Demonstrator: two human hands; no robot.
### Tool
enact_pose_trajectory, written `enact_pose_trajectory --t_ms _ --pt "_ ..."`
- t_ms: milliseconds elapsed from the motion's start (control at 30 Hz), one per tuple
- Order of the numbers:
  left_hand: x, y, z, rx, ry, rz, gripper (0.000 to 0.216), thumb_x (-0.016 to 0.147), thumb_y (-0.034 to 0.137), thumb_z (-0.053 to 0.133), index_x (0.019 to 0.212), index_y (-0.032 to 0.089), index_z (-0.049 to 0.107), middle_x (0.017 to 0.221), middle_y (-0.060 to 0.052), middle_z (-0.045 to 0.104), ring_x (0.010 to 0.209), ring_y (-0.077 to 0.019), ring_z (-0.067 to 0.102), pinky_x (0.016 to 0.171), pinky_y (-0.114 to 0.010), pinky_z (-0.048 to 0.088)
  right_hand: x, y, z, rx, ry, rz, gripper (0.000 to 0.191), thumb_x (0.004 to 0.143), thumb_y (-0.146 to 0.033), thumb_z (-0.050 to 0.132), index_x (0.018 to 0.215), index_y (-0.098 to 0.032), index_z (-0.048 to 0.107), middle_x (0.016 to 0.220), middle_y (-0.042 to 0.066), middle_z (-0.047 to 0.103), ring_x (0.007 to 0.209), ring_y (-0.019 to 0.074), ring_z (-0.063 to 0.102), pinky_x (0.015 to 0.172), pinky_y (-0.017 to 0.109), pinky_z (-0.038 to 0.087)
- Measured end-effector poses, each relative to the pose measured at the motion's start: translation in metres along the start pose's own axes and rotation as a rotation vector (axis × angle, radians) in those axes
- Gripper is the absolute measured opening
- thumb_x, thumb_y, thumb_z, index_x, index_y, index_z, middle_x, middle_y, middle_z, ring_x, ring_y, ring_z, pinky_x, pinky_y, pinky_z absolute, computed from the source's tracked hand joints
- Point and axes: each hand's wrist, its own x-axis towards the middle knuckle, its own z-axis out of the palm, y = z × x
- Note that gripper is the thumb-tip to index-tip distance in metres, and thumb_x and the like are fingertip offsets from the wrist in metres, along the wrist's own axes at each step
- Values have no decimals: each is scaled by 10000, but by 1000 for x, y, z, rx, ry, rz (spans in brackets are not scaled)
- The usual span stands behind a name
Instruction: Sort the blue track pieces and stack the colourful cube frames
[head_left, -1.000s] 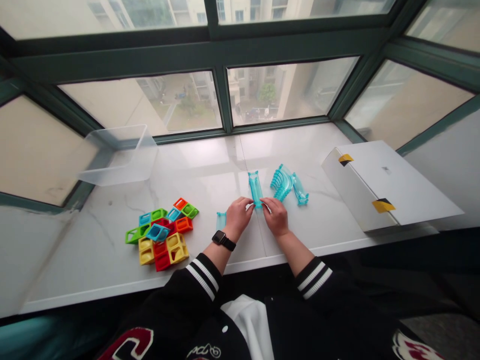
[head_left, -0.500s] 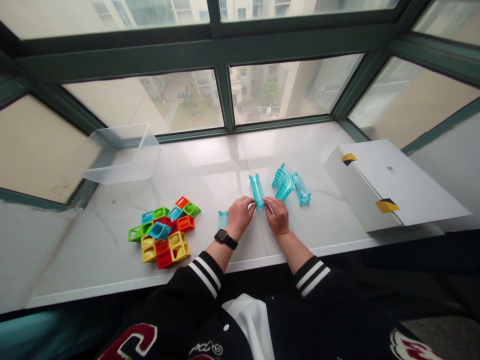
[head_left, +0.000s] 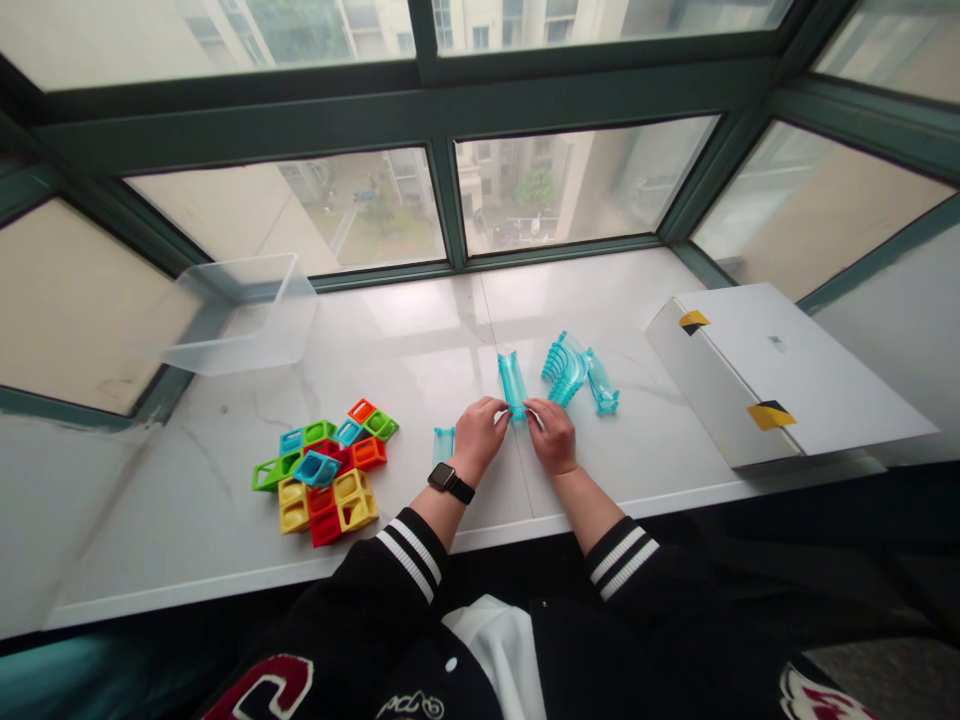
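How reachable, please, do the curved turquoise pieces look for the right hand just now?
Probably yes: the curved turquoise pieces lie just beyond the right hand, with nothing visible between, though it seems to hold the straight turquoise piece.

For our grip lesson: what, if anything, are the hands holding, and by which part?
The left hand and right hand hold a blue plastic piece by its near end, from either side.

This looks like a home: a pale, marble-veined window ledge (head_left: 416, 345), enclosed on three sides by dark green window frames (head_left: 255, 123), overlooks apartment-like buildings (head_left: 589, 185) and, far below, a courtyard (head_left: 379, 222). Colourful toy blocks (head_left: 318, 469) lie near the ledge's front edge, left of its middle. Which room this is cannot be told.
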Motion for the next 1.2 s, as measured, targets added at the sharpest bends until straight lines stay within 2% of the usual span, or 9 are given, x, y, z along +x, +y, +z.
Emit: enact_pose_trajectory --t_ms 633,800,1200 --pt "1 3 -3 2 -25 -32 62 967 252 700 988 238 757 1008 -16 773 791 -160 670 733 -287 477 -1 1 2 23 2 -33 252 1064 -251 527 1237 -233 709 1127 108 751 1097 259 703 995 434 582" --pt "0 2 -3 -10 -28 -42 68 967 243 693 992 240 756 1007 -13 772 795 -162 672 728 -287 475 -2 3 3 17 0 7 283 1060 -268 531 1306 -218 662 1112 114 754 1007 252 725 938 431 599" --pt "-1 0 0 -7 -21 -38 73 971 244 680 995 243 749 1009 -15 769 807 -168 678 739 -289 484 -3 5 5 -7 -13 -1 259 1064 -268 525 1278 -216 661 1091 114 757 988 260 726 916 436 602"
